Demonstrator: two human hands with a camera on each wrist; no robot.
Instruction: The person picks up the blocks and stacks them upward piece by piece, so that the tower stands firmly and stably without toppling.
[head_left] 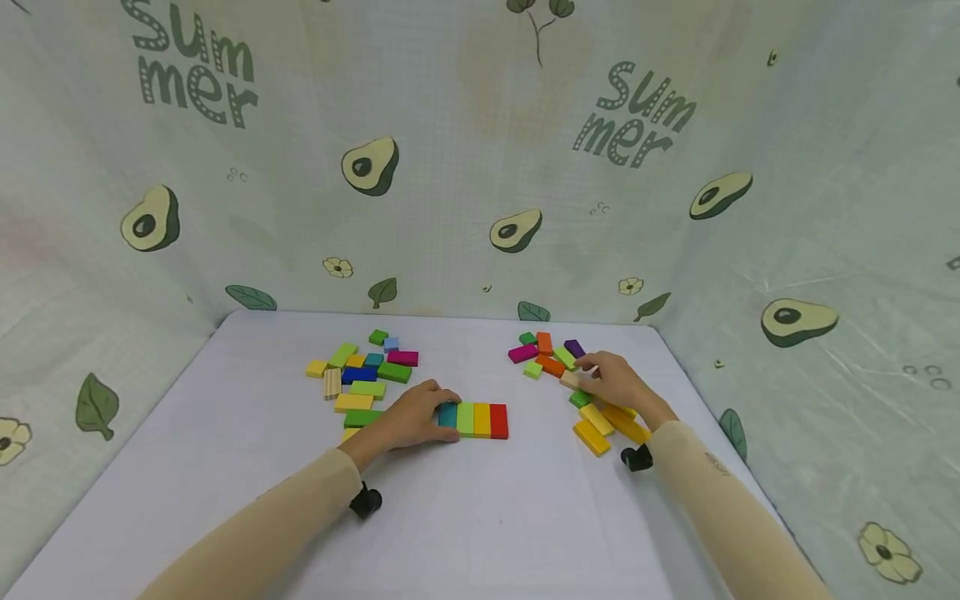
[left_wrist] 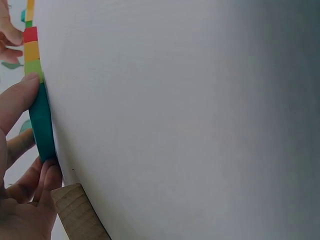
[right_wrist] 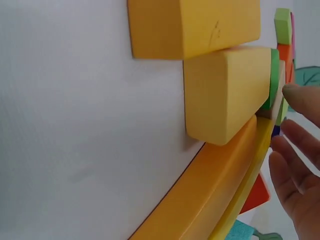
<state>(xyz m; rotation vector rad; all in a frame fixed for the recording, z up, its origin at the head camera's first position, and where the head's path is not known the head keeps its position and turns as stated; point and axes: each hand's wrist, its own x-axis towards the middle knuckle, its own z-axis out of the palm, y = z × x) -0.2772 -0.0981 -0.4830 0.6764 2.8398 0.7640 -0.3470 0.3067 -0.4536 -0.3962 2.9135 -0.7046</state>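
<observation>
My left hand [head_left: 416,415] holds a teal block [head_left: 447,415] at the left end of a short row, its thumb and fingers curled about the block. Beside it in that row lie a lime block [head_left: 466,420], a yellow block [head_left: 482,420] and a red block [head_left: 498,421], side by side. In the left wrist view the teal block [left_wrist: 43,122] shows between thumb and fingers. Over the right-hand pile, my right hand [head_left: 613,383] has its loosely bent fingers at a plain wooden block [head_left: 570,379]; whether they touch it cannot be told.
Left of the row lies a pile of mixed blocks, among them a blue block [head_left: 359,375] and a magenta block [head_left: 402,358]. Yellow blocks [head_left: 592,437] lie below my right hand. A printed cloth [head_left: 450,250] hangs behind the white table [head_left: 480,517].
</observation>
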